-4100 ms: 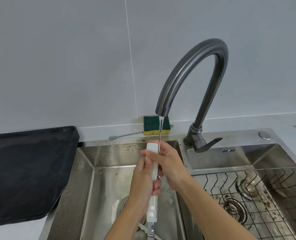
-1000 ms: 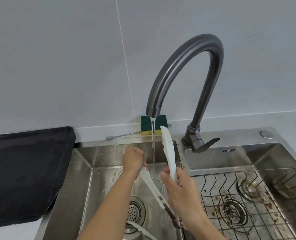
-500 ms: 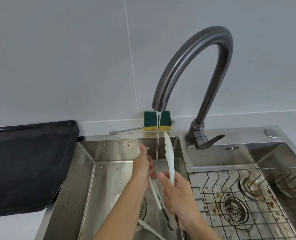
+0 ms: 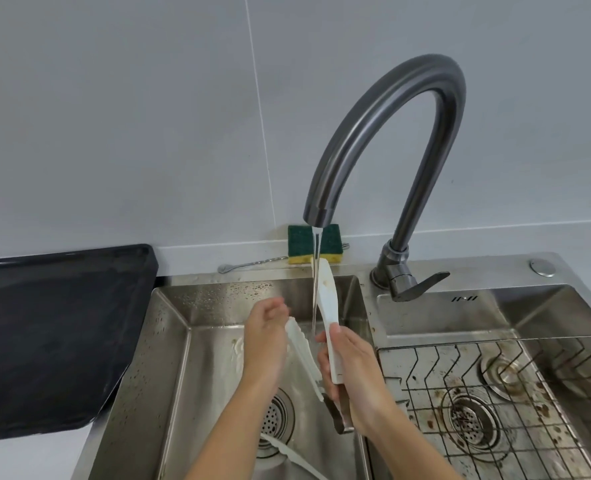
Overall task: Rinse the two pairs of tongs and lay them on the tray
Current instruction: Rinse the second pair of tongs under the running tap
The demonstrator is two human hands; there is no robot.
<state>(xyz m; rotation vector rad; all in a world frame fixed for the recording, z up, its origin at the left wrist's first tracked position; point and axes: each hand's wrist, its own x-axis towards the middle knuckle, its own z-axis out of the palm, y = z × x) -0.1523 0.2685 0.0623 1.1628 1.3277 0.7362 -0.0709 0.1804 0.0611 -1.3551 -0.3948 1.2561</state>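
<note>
1. Tongs (image 4: 332,320) clamped at the hinge end in the right hand (image 4: 356,372), with the long axis running from the wrist up and away. Splayed into a V: pointing past the fingertips into the water stream (image 4: 316,271) with one white arm, leaning left toward the left hand (image 4: 264,344) with the other.
2. Second pair (image 4: 287,452) lying flat in the sink (image 4: 217,296) under the left forearm, only partly in view.
3. Four seconds ago: shut, upright, held between both hands; now spread wide. Half a second ago: left arm of the tongs wrapped by the left hand; now exposed at its toothed tip, just right of that palm.
4. Right hand: curled firmly round the metal handle and the base of the white arm. Left hand: blurred, fingers loosely bent, right beside the leaning arm; cannot tell whether touching or gripping it.
5. Dark tray (image 4: 55,323) on the bench, well to the left of the left hand.
</note>
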